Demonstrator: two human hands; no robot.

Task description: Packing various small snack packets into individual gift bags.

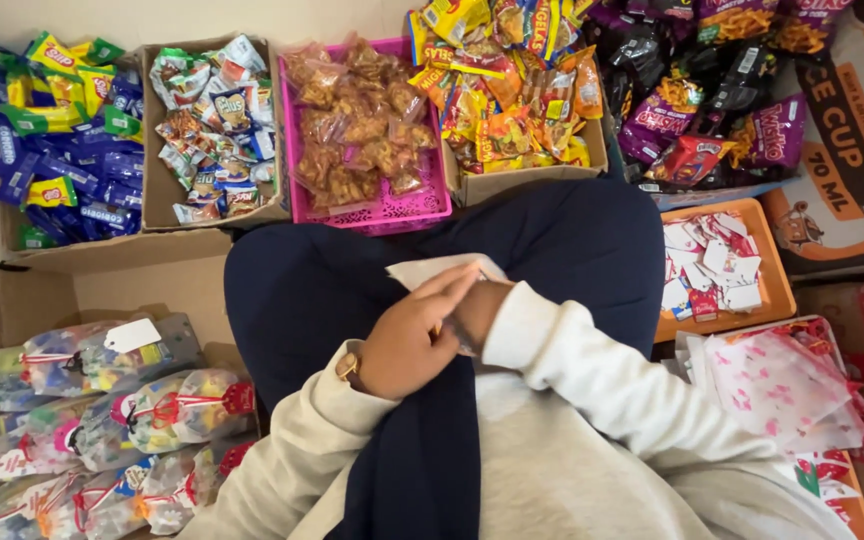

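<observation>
Two hands meet over the lap: the left hand (pixel 414 340) lies across the right hand (pixel 476 312), both closed on a pale folded paper (pixel 430 270). Beyond the knees stands a pink basket (pixel 392 212) of snack bags.

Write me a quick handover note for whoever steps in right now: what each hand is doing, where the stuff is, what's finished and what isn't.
Left hand: lies over the right hand in the lap, fingers on a pale flat bag; its grip is hidden.
Right hand: mostly covered by the left, under the same bag; its grip is hidden.
Supplies: pink basket of clear-bagged snacks straight ahead, cardboard boxes of wrapped snacks either side, orange tray of small cards to the right, patterned bags below it.
Done: tied, filled clear packs lie at left.
Left: the bag in hand looks flat and unfilled.
</observation>
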